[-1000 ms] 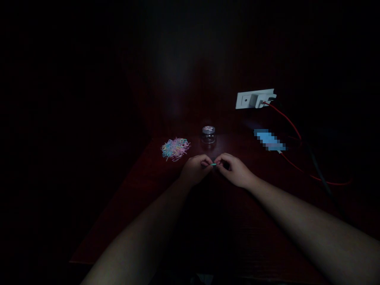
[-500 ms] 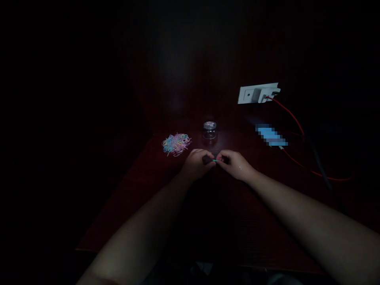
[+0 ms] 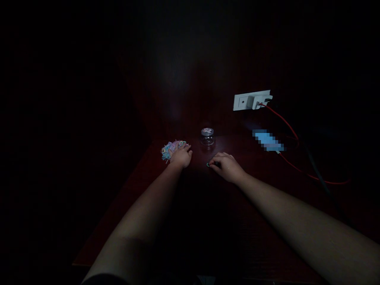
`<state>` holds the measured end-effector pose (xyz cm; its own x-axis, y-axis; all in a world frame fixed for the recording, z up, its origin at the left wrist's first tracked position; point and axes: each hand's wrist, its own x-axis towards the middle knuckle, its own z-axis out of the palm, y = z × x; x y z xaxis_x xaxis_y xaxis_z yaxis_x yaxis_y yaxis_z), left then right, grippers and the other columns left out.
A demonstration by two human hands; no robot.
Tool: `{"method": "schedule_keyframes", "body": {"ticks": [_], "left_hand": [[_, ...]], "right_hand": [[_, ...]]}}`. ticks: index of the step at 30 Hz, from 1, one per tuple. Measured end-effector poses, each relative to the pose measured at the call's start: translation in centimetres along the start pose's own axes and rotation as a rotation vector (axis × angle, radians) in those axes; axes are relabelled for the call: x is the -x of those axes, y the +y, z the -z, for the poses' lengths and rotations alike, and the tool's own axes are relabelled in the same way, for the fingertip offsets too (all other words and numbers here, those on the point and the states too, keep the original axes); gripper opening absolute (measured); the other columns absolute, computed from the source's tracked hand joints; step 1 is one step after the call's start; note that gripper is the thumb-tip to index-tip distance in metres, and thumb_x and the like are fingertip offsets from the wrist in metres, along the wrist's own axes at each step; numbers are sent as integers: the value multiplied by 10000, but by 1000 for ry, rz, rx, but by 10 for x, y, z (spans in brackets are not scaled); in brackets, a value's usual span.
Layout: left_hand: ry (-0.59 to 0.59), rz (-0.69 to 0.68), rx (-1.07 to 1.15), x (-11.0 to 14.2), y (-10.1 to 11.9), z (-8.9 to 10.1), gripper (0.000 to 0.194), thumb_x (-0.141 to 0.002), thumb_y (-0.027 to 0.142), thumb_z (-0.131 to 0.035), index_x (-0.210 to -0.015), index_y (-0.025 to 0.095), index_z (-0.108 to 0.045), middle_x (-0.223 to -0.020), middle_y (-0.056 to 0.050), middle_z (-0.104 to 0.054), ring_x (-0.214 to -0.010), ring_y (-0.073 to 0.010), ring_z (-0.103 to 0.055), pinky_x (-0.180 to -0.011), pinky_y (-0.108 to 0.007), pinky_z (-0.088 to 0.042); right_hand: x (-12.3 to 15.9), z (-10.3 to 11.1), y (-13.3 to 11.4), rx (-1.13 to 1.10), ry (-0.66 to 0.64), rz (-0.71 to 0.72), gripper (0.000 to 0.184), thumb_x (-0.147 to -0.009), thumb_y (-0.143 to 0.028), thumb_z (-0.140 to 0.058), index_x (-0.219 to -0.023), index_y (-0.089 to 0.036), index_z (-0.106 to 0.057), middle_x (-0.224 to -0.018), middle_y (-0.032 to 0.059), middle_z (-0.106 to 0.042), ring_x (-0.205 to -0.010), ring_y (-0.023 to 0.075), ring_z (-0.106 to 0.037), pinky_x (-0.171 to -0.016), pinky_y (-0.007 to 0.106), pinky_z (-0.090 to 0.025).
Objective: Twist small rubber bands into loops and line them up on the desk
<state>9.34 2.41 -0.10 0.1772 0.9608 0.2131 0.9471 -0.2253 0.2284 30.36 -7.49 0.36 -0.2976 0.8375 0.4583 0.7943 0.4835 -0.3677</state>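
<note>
The scene is very dark. My left hand [image 3: 181, 155] rests on a small heap of pastel rubber bands [image 3: 168, 149] at the far left of a dark reddish table [image 3: 142, 190]; its fingers reach into the heap, and I cannot see whether they grip any. My right hand [image 3: 226, 166] lies on the table a little to the right, fingers pinched on a tiny green band [image 3: 208, 164] at its fingertips. A small clear glass jar [image 3: 207, 136] with a pale lid stands just behind and between the two hands.
A white wall socket with a plug [image 3: 251, 100] sits at the back right. A red cable [image 3: 297, 138] runs from it down across the table's right side. A light blue blurred object [image 3: 268, 141] lies beside the cable. The surroundings are black.
My hands were together, both pinching the green band. My left hand has let go and moved left onto the heap of bands. My right hand keeps the green band.
</note>
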Motion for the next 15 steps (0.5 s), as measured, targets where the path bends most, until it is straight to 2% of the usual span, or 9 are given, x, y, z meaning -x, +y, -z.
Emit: {"method": "schedule_keyframes", "body": {"ticks": [3,7,11,15], "left_hand": [[3,19,13,-11,-13,-2,443,-936,382,-335,-1338,328,-512,-1500,33,-361,-1437,-311,-157,-1119,-657,-99],[27,49,15,-24,-33,1,402,-944,350,-350,-1286,335,-561,-1482,31,-396,-1416,-286,-233,-1131,-591,-161],[39,40,10,-35,-52,5,363,-933,335,-406,-1241,320,-597,-1440,18,-460,-1381,-251,-318,-1128,-479,-243],[50,21,3,-41,-65,11,345,-925,344,-432,-1202,301,-633,-1342,0,-567,-1252,-232,-487,-1070,-378,-340]], "right_hand": [[1,1,0,-17,-15,35,112,-842,-232,-591,-894,-244,-690,-968,40,-671,-923,200,-556,-826,364,-389],[3,2,1,-54,-36,79,146,-848,-209,-572,-940,-238,-683,-988,46,-673,-922,196,-555,-830,366,-404],[3,2,3,-71,-46,103,154,-838,-209,-579,-952,-236,-678,-978,44,-673,-919,197,-559,-842,373,-412],[5,4,1,-90,-50,97,174,-819,-230,-602,-979,-236,-669,-987,49,-664,-933,206,-564,-856,390,-421]]}}
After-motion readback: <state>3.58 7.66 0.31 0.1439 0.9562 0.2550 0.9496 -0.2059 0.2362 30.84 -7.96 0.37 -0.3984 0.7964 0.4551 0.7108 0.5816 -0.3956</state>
